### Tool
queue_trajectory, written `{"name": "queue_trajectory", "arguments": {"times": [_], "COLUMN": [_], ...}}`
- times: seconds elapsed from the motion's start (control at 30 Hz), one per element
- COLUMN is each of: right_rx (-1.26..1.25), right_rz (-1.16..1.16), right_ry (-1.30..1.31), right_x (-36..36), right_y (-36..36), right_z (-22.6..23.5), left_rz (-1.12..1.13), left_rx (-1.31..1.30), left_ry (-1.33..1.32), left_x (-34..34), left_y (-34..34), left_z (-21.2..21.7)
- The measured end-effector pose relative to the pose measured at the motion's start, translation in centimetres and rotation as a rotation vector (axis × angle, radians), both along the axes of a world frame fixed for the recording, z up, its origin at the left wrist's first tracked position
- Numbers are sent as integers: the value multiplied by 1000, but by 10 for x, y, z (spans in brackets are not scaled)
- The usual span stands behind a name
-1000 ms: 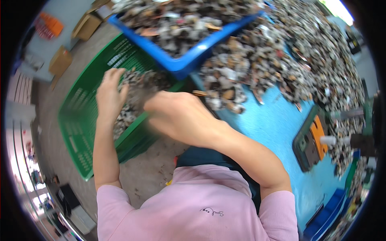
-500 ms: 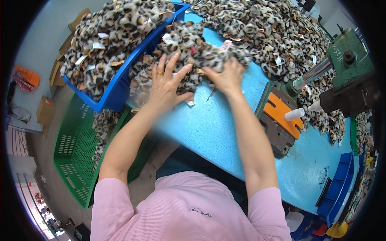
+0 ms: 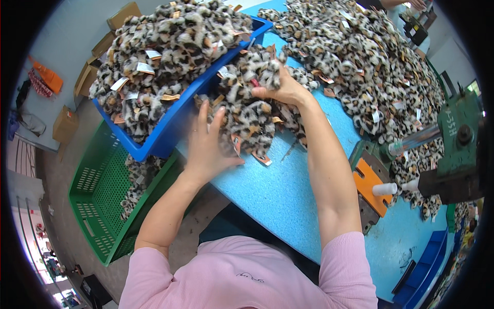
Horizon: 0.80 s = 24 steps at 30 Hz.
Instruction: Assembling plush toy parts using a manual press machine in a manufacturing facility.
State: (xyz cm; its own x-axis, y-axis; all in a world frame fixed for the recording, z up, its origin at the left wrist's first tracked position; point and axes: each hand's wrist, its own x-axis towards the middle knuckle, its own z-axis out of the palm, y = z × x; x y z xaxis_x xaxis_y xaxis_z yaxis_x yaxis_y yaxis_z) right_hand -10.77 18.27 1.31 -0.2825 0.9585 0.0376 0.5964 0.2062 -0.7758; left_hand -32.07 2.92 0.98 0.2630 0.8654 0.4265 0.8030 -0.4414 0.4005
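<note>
A heap of fluffy leopard-print plush pieces with paper tags lies on the blue tabletop. My right hand is closed on the upper right of this heap, thumb on the near side; its other fingertips are partly sunk in the fur. At the heap's left side my left hand has its fingers spread against the plush, slightly blurred. Just left of it a blue bin rises, piled high with similar plush.
A larger plush pile covers the table's far right. To my right stands a green press with an orange plate. A green crate sits low on the left. Another person's hand shows at the far right.
My right hand has moved up and left over the heap, closing on plush. My left hand has dropped slightly lower. The heap's near pieces have shifted toward me, and the whole view has shifted.
</note>
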Motion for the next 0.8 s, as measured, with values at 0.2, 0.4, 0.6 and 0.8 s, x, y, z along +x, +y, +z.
{"name": "queue_trajectory", "arguments": {"times": [0.2, 0.4, 0.6, 0.8], "right_rx": [58, -9, 335, 526], "right_rz": [250, -14, -93, 265], "right_ry": [159, 441, 265, 572], "right_x": [-25, -25, 7, -73], "right_y": [-23, -64, -76, -119], "right_z": [-14, -3, 59, 133], "left_rz": [87, -30, -186, -99], "left_rx": [-37, 84, 355, 792], "left_ry": [-10, -358, -479, -351], "left_x": [17, 38, 64, -22], "left_y": [24, 45, 47, -5], "left_z": [-9, -9, 42, 124]}}
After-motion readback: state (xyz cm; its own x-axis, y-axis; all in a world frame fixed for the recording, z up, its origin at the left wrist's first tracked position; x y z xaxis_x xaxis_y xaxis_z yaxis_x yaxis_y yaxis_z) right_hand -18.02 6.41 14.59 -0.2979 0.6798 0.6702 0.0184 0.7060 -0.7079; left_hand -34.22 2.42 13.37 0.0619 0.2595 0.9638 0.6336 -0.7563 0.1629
